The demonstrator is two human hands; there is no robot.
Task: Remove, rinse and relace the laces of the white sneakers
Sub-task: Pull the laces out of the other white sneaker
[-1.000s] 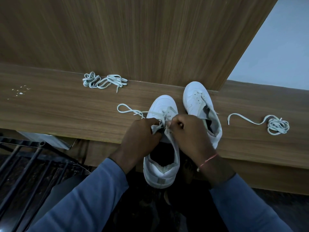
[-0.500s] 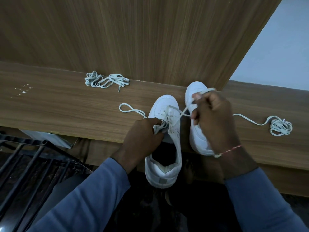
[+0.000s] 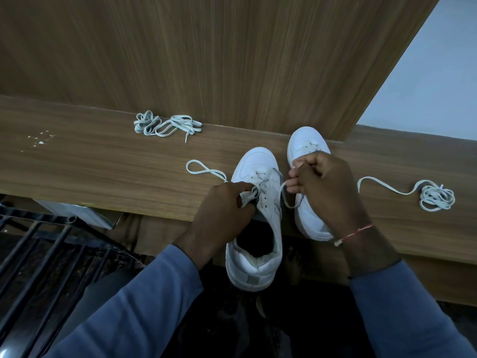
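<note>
Two white sneakers stand on a wooden ledge (image 3: 103, 171). The left sneaker (image 3: 258, 228) hangs its heel over the front edge. My left hand (image 3: 224, 210) grips its tongue and eyelet flap. My right hand (image 3: 322, 187) pinches a white lace (image 3: 286, 200) that runs slack from this sneaker's eyelets. The lace's other end (image 3: 204, 170) loops on the ledge to the left. The right sneaker (image 3: 307, 148) lies mostly hidden behind my right hand.
A bundle of loose white laces (image 3: 167, 125) lies at the back of the ledge against the wooden panel. Another lace (image 3: 433, 197) is coiled at the right. A black metal grille (image 3: 38, 249) is below at the left. White specks (image 3: 38, 139) dot the ledge's left.
My right hand went from the eyelets up and right, pulling the lace taut, then came back down toward the sneaker so the lace hangs slack. My left hand stayed on the tongue.
</note>
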